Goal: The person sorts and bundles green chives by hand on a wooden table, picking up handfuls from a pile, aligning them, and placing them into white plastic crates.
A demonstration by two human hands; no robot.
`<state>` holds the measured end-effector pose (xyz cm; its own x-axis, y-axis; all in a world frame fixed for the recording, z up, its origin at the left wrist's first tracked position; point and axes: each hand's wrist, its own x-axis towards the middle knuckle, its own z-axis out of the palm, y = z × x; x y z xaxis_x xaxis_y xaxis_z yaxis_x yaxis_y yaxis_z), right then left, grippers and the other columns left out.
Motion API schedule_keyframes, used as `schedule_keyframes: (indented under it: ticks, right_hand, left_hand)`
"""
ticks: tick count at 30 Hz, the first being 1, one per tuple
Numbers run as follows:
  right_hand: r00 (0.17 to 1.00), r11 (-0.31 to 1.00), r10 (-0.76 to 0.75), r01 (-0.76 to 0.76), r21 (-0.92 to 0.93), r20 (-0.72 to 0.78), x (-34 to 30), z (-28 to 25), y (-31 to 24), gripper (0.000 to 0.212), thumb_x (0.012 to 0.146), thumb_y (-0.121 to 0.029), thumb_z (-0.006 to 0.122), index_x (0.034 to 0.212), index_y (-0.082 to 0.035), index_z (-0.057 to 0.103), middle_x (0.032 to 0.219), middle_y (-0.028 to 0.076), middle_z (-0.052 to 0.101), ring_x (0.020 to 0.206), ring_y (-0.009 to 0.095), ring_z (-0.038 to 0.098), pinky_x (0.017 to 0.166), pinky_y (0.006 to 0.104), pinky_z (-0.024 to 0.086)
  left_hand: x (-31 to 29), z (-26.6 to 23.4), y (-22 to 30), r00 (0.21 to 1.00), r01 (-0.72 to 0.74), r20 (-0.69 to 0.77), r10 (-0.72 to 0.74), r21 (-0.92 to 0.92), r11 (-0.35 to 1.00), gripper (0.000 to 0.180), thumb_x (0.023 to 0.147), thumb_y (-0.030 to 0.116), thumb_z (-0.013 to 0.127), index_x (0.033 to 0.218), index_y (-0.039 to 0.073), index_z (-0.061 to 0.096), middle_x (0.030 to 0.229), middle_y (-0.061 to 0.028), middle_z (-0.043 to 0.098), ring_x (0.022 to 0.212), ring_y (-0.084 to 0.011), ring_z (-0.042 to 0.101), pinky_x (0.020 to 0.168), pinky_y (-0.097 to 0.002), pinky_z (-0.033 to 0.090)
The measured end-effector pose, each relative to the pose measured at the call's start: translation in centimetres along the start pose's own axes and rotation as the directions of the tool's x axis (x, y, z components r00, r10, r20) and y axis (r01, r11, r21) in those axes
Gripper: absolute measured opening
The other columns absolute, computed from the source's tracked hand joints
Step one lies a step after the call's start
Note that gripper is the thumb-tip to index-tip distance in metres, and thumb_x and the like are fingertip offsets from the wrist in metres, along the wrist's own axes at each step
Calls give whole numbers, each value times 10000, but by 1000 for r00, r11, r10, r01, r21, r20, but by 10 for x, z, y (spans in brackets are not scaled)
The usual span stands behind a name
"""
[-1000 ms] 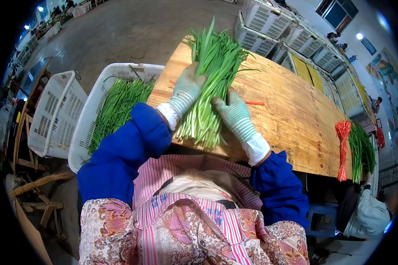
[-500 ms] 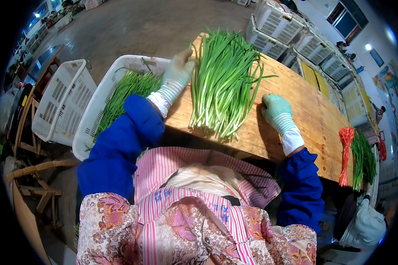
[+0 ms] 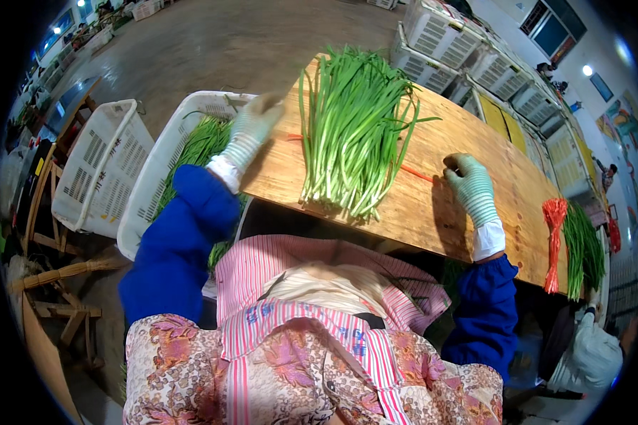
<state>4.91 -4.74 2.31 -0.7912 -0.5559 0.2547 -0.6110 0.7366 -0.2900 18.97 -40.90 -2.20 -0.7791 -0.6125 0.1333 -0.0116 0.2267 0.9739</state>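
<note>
A loose bunch of green garlic chives (image 3: pixel 354 134) lies on the wooden board (image 3: pixel 503 170), pale stem ends toward me. Under it runs a thin red tie (image 3: pixel 417 173), its two ends showing on either side of the bunch. My left hand (image 3: pixel 254 129), in a pale green striped glove, is over the board's left edge beside the crate, empty, its fingers apart and a little blurred. My right hand (image 3: pixel 469 185), gloved alike, hovers over the board just past the tie's right end, fingers loosely bent and apart, with nothing seen in them.
A white crate (image 3: pixel 131 205) holding more chives stands left of the board, with another white crate (image 3: pixel 67 188) beyond it. On the board's right end are a bundle of red ties (image 3: pixel 554 244) and more chives (image 3: pixel 583 251). Stacked crates (image 3: pixel 443 35) line the far right.
My left hand has moved left, away from the chives. My right hand has drawn right and toward me. More of the red tie shows on both sides of the bunch.
</note>
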Motion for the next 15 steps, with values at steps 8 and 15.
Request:
schedule_keyframes:
  ticks: [8, 15]
  right_hand:
    - [994, 951, -78, 99, 292, -82, -15, 2, -15, 251, 795, -150, 619, 1011, -22, 622, 923, 135, 648, 839, 249, 639, 734, 302, 501]
    - [997, 891, 69, -76, 449, 32, -5, 40, -41, 404, 851, -288, 552, 1129, 5, 564, 1055, 186, 621, 982, 299, 603, 833, 343, 473]
  left_hand:
    - [-10, -21, -19, 996, -88, -27, 88, 14, 996, 437, 848, 173, 559, 1222, -41, 482, 1186, -163, 545, 1090, -220, 520, 940, -294, 393]
    - [-30, -3, 9, 986, -154, 53, 157, -60, 986, 400, 867, 146, 559, 1220, -28, 485, 1157, -118, 557, 1045, -169, 521, 914, -269, 405]
